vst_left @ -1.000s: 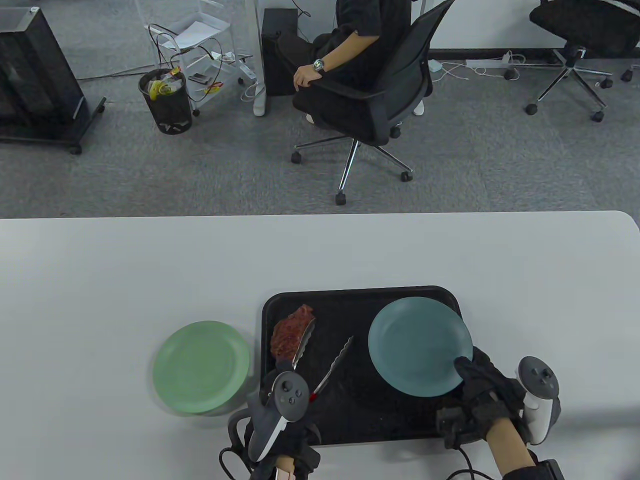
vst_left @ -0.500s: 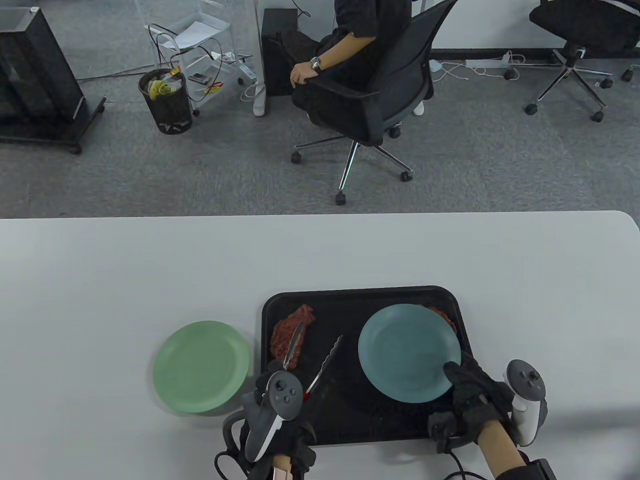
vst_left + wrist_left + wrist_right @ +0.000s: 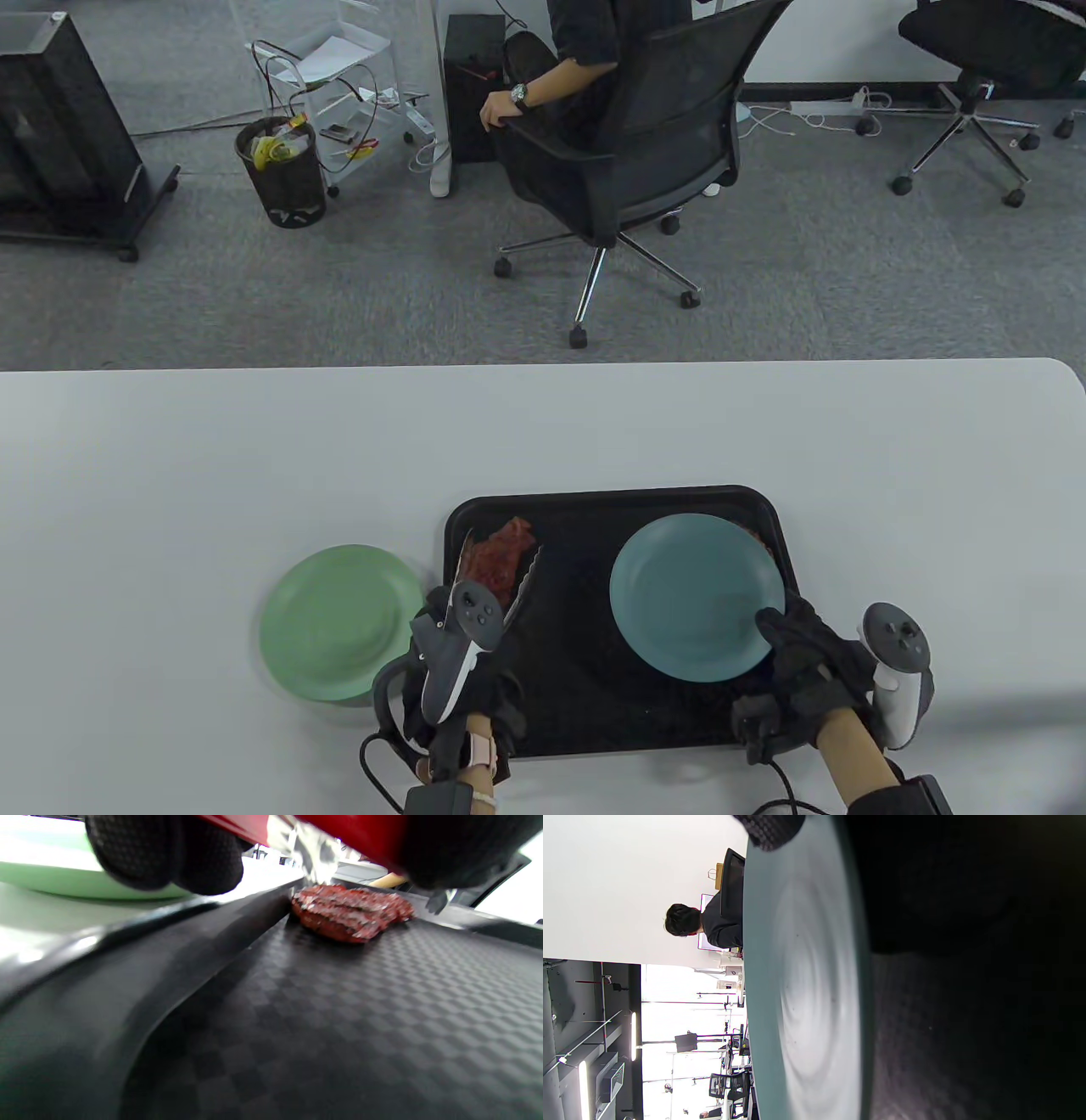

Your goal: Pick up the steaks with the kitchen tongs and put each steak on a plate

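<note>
A reddish-brown steak (image 3: 502,553) (image 3: 352,911) lies in the back left part of the black tray (image 3: 594,679). My left hand (image 3: 437,618) grips the red-handled metal tongs (image 3: 533,570), whose two arms stand apart, one on each side of the steak. In the left wrist view the gloved fingers (image 3: 169,853) curl over the red handle (image 3: 365,830). My right hand (image 3: 789,641) holds the near right rim of a teal plate (image 3: 691,594) (image 3: 806,984) over the tray's right half. A second steak (image 3: 758,536) peeks out behind that plate, mostly hidden.
A light green plate (image 3: 339,621) (image 3: 63,885) sits on the white table (image 3: 254,458) just left of the tray. Beyond the table's far edge a person sits in a black office chair (image 3: 645,161).
The tongs have swung left and forward and now straddle the steak, their arms closer together. The teal plate has shifted slightly left. The seated person's chair has turned.
</note>
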Demonstrator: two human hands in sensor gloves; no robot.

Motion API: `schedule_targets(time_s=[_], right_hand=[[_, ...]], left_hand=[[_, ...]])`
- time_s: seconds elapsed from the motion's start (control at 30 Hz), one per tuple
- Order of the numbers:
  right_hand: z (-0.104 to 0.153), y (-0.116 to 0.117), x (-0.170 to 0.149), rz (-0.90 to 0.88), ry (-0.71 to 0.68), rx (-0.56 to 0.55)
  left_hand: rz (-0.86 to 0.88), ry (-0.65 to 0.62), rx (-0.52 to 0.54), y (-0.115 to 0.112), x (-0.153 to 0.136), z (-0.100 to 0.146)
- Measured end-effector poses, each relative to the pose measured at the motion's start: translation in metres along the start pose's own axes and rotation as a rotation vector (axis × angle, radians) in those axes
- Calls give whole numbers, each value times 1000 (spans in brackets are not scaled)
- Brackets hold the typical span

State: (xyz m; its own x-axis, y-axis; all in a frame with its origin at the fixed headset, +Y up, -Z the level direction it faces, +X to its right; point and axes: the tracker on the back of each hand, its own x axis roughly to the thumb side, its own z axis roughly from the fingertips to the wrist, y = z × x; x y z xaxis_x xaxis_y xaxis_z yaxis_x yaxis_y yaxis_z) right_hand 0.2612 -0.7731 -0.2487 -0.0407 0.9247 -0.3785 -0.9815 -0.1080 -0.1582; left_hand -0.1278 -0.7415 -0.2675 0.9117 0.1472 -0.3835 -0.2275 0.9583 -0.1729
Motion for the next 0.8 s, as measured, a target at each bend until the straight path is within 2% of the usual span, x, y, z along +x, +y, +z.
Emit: schedule_targets(time_s=[0.17, 0.33, 0.47, 0.63, 0.8], right_hand=[[-2, -4, -2, 4, 4, -12], [-2, -3, -3, 26, -1, -14], [-1, 1, -5, 44, 3, -4], [0, 5, -7, 68, 3, 11], [1, 7, -10, 93, 10, 18]], left_hand=[[-76, 20, -41, 0, 3, -6], [-74, -20, 112, 7, -1, 2], [-121, -51, 130, 11, 1, 8], [-110, -114, 154, 12, 8, 16], [0, -261, 175, 20, 26, 31]])
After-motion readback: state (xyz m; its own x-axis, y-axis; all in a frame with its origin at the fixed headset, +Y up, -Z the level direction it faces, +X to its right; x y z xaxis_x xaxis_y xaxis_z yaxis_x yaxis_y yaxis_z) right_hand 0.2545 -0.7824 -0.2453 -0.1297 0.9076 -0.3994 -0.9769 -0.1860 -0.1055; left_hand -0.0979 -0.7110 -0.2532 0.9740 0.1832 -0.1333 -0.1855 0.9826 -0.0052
